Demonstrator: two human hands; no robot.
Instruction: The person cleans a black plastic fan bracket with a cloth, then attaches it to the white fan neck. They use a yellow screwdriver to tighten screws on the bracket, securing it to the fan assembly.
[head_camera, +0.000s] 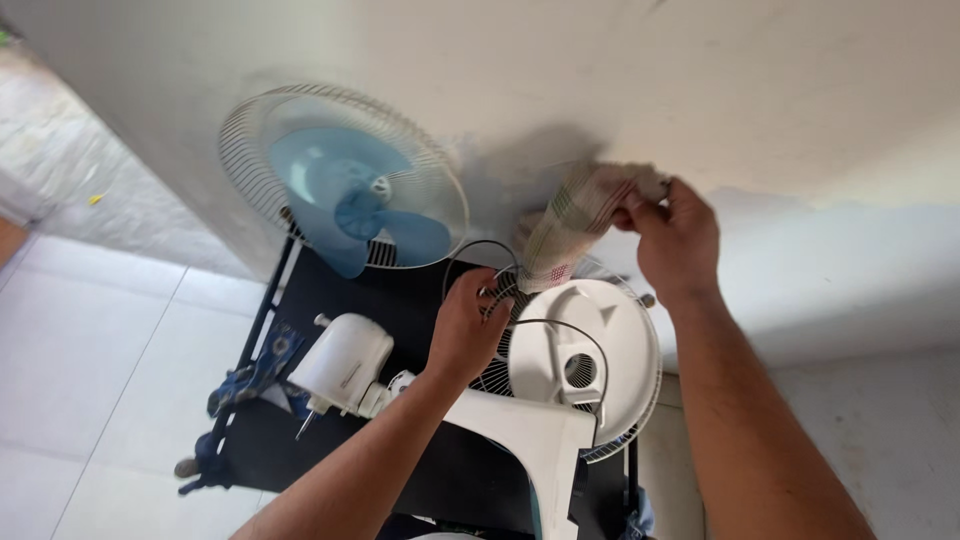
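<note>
The round white wire fan guard with its solid white plastic centre (600, 345) lies face-down on the black table top (400, 290), partly over the white fan base (530, 440) at the near edge. Its upper left rim sits under the left hand (468, 330), whose fingers (492, 300) are curled and pinched around a thin wire at that rim, the knuckles turned toward the camera. A thin dark wire ring (480, 248) arcs just above those fingers, and another loop curves over the guard's centre.

Behind it, leaning against the pale wall (700, 80), stands a second fan head with a white wire cage and light blue blades (345, 190), well to the left of both hands. A white rounded plastic motor housing (345, 362) lies on the table just left of the left wrist, and a blue patterned cloth (255, 370) hangs off the table's left edge over the white tiled floor (90, 370).

The right hand (672, 235) is raised above the guard's upper rim, its fingers pressed together, pinching the top of a checked beige and green cloth (575, 225). The cloth hangs down from those fingers, blurred, with its lower end touching or just over the guard's rim, between the two hands.
</note>
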